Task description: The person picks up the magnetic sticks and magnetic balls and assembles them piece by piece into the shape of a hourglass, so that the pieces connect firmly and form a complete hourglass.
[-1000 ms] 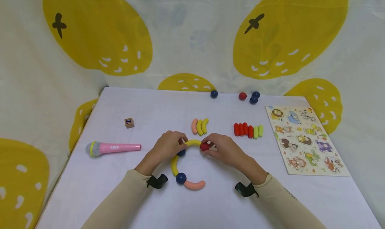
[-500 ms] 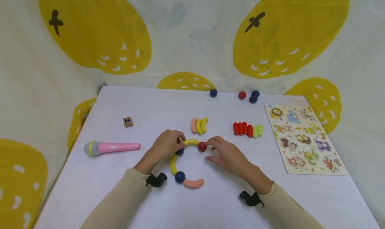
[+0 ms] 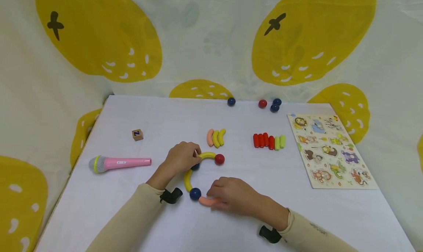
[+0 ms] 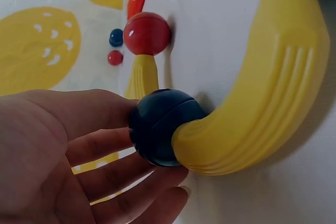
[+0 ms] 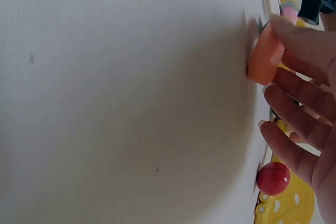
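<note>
A curved chain of toy rods and balls lies on the table. My left hand pinches a dark blue ball between thumb and fingers, where a lower yellow curved rod and an upper yellow curved rod meet. The upper one ends in a red ball. At the chain's near end, another blue ball joins a salmon-orange curved rod. My right hand holds this rod's free end, thumb on one side and fingers on the other, as the right wrist view shows.
Behind the chain lie spare curved rods; short red rods and green rods are to their right. Several balls line the back edge. A pink microphone and letter block sit left, an animal puzzle board right.
My right hand has let go of the red ball, moved back toward me and taken the orange rod's end. My left hand stays at the blue ball.
</note>
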Demonstrator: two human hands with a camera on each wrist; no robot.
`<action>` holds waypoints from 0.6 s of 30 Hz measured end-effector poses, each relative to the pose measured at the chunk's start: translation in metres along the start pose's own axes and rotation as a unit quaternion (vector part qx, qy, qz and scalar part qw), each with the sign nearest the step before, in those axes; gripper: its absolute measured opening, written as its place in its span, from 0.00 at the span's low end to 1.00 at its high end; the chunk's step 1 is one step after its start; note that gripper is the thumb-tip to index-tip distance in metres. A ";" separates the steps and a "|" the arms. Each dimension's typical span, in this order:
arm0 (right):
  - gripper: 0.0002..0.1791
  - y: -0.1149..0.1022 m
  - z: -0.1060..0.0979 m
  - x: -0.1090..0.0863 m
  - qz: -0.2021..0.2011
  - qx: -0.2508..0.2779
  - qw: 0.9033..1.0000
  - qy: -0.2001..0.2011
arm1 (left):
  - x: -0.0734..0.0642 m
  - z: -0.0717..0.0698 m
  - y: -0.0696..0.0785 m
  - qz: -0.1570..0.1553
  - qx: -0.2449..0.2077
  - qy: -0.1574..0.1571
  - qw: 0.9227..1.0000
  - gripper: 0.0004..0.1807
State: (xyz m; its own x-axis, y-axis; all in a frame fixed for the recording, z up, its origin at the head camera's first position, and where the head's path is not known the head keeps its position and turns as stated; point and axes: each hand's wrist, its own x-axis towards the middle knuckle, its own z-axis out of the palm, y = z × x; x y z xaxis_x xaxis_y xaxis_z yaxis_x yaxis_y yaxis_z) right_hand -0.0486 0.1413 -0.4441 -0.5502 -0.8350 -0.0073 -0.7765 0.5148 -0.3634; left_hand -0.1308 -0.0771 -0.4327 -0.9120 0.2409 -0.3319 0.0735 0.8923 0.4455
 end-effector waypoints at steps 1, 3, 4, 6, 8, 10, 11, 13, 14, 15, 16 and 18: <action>0.14 -0.001 0.001 0.000 -0.007 -0.002 1.000 0.003 | 0.001 0.001 0.000 0.001 0.000 -0.001 1.000 0.13; 0.12 -0.001 0.003 0.001 -0.016 -0.011 1.000 0.005 | 0.002 0.002 0.001 0.005 -0.003 -0.002 1.000 0.14; 0.11 -0.001 0.004 0.001 -0.019 -0.017 1.000 0.005 | 0.002 0.003 0.001 0.007 -0.005 -0.002 1.000 0.15; 0.10 -0.001 0.003 0.001 -0.020 -0.030 0.999 0.003 | 0.003 0.004 0.001 0.009 -0.013 -0.003 1.000 0.17; 0.10 0.001 0.001 0.001 -0.020 -0.051 0.998 0.000 | 0.002 0.004 0.000 0.008 -0.018 0.000 1.000 0.17; 0.10 0.004 -0.002 0.001 -0.013 -0.070 0.997 -0.004 | 0.002 0.003 -0.001 0.005 -0.021 0.004 1.000 0.16; 0.10 0.006 -0.004 0.001 -0.010 -0.080 0.997 -0.007 | 0.001 0.003 -0.002 0.005 -0.024 0.006 1.000 0.15; 0.11 0.010 -0.008 0.000 -0.003 -0.106 0.994 -0.009 | 0.001 0.002 -0.004 0.009 -0.027 0.009 1.000 0.14; 0.11 0.013 -0.010 -0.001 0.001 -0.117 0.993 -0.009 | 0.001 0.002 -0.005 0.013 -0.030 0.011 0.999 0.14; 0.11 0.015 -0.011 -0.002 0.004 -0.130 0.991 -0.008 | 0.001 0.001 -0.006 0.018 -0.033 0.013 0.999 0.14; 0.11 0.018 -0.012 -0.002 0.003 -0.143 0.990 -0.004 | 0.001 0.001 -0.007 0.023 -0.037 0.015 0.999 0.13; 0.12 0.024 -0.013 -0.003 0.003 -0.162 0.987 0.007 | 0.001 0.000 -0.008 0.030 -0.044 0.016 0.998 0.13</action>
State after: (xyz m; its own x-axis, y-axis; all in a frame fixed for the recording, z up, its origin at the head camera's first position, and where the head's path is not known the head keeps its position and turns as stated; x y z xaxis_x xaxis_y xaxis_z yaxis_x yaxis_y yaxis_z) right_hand -0.0693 0.1585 -0.4408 -0.5572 -0.8304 0.0051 -0.8297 0.5564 -0.0456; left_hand -0.1325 -0.0838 -0.4371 -0.9199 0.2791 -0.2755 0.0938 0.8388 0.5363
